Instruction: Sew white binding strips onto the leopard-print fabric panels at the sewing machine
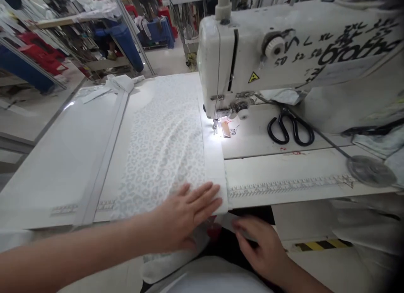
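Observation:
A long panel of white leopard-print fabric (164, 146) lies flat on the sewing table (59, 171), its far end reaching the needle and presser foot (216, 124) of a white industrial sewing machine (252, 62). My left hand (186, 215) presses flat on the panel's near end, fingers spread. My right hand (259, 246) is below the table's front edge, its fingers curled around fabric hanging there. Black-handled scissors (290, 127) lie to the right of the machine's foot. A grey strip (101, 158) runs along the table left of the panel.
A measuring tape (290, 187) is fixed along the table's right section. A round metal disc (370, 171) sits at the far right. Shelves with red and blue items stand behind the table. A yellow-and-black hazard stripe (323, 244) shows low at right.

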### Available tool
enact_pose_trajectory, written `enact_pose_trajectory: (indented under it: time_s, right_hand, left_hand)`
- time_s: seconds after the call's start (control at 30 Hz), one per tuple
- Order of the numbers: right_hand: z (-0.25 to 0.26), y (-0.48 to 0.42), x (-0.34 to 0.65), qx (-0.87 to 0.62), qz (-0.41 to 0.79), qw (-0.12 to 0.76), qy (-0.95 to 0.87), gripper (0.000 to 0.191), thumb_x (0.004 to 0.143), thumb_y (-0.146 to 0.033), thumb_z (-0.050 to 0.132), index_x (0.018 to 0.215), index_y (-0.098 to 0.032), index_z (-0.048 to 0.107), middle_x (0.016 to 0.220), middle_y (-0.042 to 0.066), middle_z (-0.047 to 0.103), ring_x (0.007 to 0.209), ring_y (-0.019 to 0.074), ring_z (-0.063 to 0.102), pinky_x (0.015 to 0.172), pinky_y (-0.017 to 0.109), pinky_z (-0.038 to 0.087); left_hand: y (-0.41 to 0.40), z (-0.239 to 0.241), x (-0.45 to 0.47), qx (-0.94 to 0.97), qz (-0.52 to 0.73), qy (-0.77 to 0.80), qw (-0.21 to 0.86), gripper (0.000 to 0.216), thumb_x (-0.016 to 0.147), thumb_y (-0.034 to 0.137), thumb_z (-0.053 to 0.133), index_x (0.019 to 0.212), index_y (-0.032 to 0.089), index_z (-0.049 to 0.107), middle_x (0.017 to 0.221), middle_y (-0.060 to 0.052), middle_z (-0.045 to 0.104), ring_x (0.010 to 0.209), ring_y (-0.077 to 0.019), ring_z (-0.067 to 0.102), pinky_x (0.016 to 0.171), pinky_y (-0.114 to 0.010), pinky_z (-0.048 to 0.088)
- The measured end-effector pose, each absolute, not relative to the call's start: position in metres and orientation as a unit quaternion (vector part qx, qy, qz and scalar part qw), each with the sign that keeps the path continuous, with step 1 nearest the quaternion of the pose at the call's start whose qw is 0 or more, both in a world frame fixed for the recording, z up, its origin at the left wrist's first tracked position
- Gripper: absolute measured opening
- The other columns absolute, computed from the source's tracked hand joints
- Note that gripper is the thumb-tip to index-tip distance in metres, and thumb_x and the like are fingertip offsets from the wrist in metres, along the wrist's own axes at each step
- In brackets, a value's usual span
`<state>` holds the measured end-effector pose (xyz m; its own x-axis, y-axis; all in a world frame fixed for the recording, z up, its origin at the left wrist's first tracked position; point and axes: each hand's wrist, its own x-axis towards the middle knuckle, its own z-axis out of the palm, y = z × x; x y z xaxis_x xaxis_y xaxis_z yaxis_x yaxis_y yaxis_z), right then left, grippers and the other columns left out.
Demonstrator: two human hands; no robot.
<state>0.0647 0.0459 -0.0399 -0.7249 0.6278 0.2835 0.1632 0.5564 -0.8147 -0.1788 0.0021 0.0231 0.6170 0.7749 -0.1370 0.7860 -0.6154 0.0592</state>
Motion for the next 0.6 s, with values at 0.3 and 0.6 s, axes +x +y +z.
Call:
enact_pose_trajectory:
  time_s: [0.3, 0.6]
  right_hand:
    - [-0.069, 0.027, 0.043, -0.297, 0.771, 0.224, -0.517, 0.019, 0.079, -0.035, 0.064, 0.089, -0.02, 0.068, 0.087, 0.002, 0.068, 0.086, 0.0205, 0.061, 0.084, 0.037, 0.047]
    - [-0.048, 0.002, 0.069, -0.327, 0.799, 0.225, -0.451, 0.022, 0.079, -0.039, 0.064, 0.077, -0.017, 0.062, 0.063, -0.002, 0.059, 0.057, 0.0109, 0.054, 0.056, 0.024, 0.045]
  left_hand:
    - [-0.023, -0.003, -0.156, 0.91, 0.112, 0.393, -0.067, 0.028, 0.086, 0.011, 0.045, 0.114, 0.012, 0.051, 0.092, -0.007, 0.058, 0.08, -0.0171, 0.05, 0.07, -0.032, 0.038]
    - [-0.034, -0.004, -0.138, 0.898, 0.197, 0.394, 0.005, 0.023, 0.086, 0.012, 0.047, 0.109, 0.013, 0.05, 0.082, -0.004, 0.056, 0.071, -0.0154, 0.045, 0.066, -0.031, 0.04]
